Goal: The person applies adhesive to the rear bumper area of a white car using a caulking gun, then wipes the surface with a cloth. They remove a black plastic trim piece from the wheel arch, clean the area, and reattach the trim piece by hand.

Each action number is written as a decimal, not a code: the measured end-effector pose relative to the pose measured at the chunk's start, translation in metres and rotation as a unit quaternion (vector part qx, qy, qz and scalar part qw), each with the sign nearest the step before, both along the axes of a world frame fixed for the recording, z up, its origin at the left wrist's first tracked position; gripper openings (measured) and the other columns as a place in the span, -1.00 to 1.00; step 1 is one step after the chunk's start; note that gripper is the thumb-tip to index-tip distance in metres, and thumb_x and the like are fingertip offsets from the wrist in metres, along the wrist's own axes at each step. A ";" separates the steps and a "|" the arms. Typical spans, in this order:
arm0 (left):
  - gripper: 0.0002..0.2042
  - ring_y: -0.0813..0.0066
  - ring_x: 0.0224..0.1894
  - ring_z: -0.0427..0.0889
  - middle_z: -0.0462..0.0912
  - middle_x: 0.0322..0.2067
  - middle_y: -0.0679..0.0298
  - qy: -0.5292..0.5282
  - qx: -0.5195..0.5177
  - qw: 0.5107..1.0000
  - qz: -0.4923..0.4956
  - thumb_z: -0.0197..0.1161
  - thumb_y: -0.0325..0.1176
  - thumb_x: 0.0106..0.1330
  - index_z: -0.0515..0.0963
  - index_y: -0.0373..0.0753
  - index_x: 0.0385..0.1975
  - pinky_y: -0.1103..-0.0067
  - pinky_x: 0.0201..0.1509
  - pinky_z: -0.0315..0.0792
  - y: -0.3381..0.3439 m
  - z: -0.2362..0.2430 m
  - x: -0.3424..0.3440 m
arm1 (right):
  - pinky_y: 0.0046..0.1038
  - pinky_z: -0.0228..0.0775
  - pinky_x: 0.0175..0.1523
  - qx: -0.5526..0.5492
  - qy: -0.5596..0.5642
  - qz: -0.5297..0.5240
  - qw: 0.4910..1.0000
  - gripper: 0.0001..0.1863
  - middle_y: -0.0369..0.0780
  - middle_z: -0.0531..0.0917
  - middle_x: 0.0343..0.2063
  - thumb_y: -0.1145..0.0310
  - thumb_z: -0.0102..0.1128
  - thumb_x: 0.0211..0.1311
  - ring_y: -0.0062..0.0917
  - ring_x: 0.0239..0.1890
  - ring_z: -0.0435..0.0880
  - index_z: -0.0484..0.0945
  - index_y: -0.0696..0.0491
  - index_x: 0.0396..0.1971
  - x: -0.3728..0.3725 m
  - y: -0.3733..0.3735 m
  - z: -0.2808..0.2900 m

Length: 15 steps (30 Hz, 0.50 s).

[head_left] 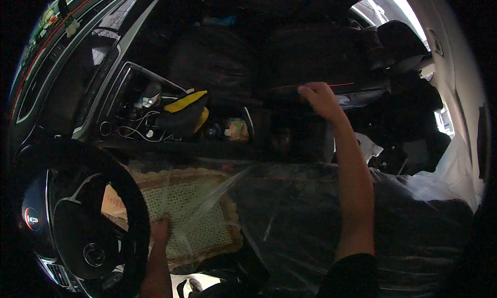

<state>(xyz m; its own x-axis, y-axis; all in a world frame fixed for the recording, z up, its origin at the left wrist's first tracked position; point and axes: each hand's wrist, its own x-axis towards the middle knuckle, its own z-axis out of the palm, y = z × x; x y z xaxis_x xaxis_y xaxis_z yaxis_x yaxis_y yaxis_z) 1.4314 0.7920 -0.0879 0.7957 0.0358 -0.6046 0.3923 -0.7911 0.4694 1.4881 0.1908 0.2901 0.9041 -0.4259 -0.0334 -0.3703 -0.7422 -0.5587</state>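
Note:
Over the front seat, my left hand (pixel 161 229) is low beside the steering wheel (pixel 135 194), against a woven beige seat cushion (pixel 192 207) with a brown border. Its fingers are too dark and partly hidden to read. Clear plastic sheeting (pixel 290 215) lies over the cushion and the rest of the seat. My right hand (pixel 322 100) is raised farther off, in front of a dark seat with red stitching (pixel 339 84). Its fingers are curled together; what they hold, if anything, cannot be made out.
A black and yellow cloth item (pixel 186 109) lies on the centre console beside white cables (pixel 139 128) and a small plastic packet (pixel 236 130). Whitish plastic (pixel 450 171) bunches at the right near the door pillar. A white item (pixel 368 147) is behind my right forearm.

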 end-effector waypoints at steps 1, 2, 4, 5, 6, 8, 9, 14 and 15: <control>-0.41 0.35 -0.76 0.31 0.36 -0.80 0.24 -0.027 0.009 0.999 -0.015 0.15 0.20 0.28 0.43 -0.21 -0.77 0.27 -0.58 0.24 0.005 -0.012 -0.002 | -0.43 0.32 -0.33 -0.010 0.014 0.014 1.000 -0.61 -0.28 0.52 -0.68 0.17 0.11 0.24 -0.61 -0.53 0.47 0.60 0.21 -0.57 0.001 0.004 0.002; -0.42 0.35 -0.74 0.33 0.37 -0.77 0.23 -0.026 0.010 0.999 -0.016 0.15 0.21 0.28 0.44 -0.22 -0.74 0.27 -0.57 0.26 0.000 -0.008 -0.003 | -0.43 0.32 -0.33 -0.021 0.029 0.027 0.999 -0.62 -0.28 0.53 -0.68 0.18 0.11 0.24 -0.61 -0.53 0.47 0.59 0.22 -0.57 0.000 0.007 0.003; -0.42 0.33 -0.70 0.36 0.39 -0.73 0.21 0.019 -0.007 1.000 0.011 0.14 0.22 0.28 0.45 -0.25 -0.67 0.26 -0.55 0.28 -0.003 -0.001 0.003 | -0.42 0.33 -0.33 -0.014 0.066 -0.007 0.998 -0.62 -0.26 0.52 -0.69 0.18 0.12 0.23 -0.60 -0.53 0.47 0.59 0.22 -0.56 -0.002 0.001 0.009; -0.42 0.33 -0.68 0.38 0.41 -0.71 0.20 0.040 -0.015 0.999 0.025 0.13 0.22 0.28 0.45 -0.26 -0.64 0.26 -0.53 0.29 -0.005 0.006 0.005 | -0.41 0.33 -0.33 -0.011 0.086 -0.021 0.996 -0.62 -0.25 0.52 -0.69 0.18 0.13 0.22 -0.60 -0.53 0.47 0.59 0.23 -0.55 0.000 0.000 0.012; -0.42 0.32 -0.65 0.39 0.42 -0.69 0.19 0.054 -0.019 0.998 0.035 0.13 0.23 0.28 0.46 -0.27 -0.61 0.26 -0.52 0.31 -0.008 0.011 0.006 | -0.39 0.35 -0.32 -0.047 0.109 0.021 0.993 -0.63 -0.23 0.52 -0.69 0.18 0.13 0.21 -0.58 -0.53 0.49 0.60 0.23 -0.54 0.003 0.003 0.013; -0.42 0.30 -0.61 0.42 0.44 -0.64 0.17 0.073 -0.026 0.996 0.042 0.12 0.23 0.28 0.47 -0.29 -0.54 0.26 -0.49 0.33 -0.008 0.016 0.004 | -0.36 0.38 -0.30 -0.120 0.154 0.106 0.975 -0.64 -0.18 0.53 -0.69 0.19 0.14 0.19 -0.53 -0.52 0.53 0.61 0.23 -0.51 0.008 0.013 0.018; -0.42 0.30 -0.59 0.44 0.46 -0.62 0.16 0.079 -0.025 0.995 0.050 0.11 0.24 0.28 0.47 -0.30 -0.51 0.25 -0.48 0.34 -0.007 0.017 0.001 | -0.33 0.40 -0.28 -0.131 0.171 0.113 0.970 -0.65 -0.14 0.55 -0.66 0.18 0.15 0.18 -0.46 -0.50 0.56 0.62 0.22 -0.49 0.011 0.016 0.018; -0.38 0.26 -0.48 0.52 0.52 -0.51 0.11 0.106 -0.028 0.993 0.053 0.09 0.26 0.28 0.50 -0.36 -0.35 0.25 -0.42 0.41 -0.013 0.018 0.002 | -0.21 0.49 -0.16 -0.241 0.339 0.163 0.895 -0.64 -0.02 0.66 -0.48 0.15 0.14 0.12 -0.17 -0.33 0.67 0.66 0.17 -0.39 0.022 0.009 0.017; -0.37 0.25 -0.46 0.54 0.53 -0.49 0.10 0.113 -0.026 0.992 0.054 0.08 0.27 0.28 0.50 -0.37 -0.32 0.25 -0.40 0.42 -0.012 0.018 0.002 | -0.20 0.49 -0.14 -0.269 0.365 0.152 0.878 -0.64 -0.02 0.67 -0.45 0.14 0.14 0.12 -0.14 -0.30 0.67 0.67 0.17 -0.38 0.022 0.009 0.016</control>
<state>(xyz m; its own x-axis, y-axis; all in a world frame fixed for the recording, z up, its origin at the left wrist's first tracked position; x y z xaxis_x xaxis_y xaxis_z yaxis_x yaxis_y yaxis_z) 1.4337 0.7796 -0.0698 0.6327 0.0772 -0.7706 0.5731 -0.7159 0.3989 1.5101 0.1996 0.3064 0.8003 -0.3008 -0.5188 -0.2237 -0.9524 0.2071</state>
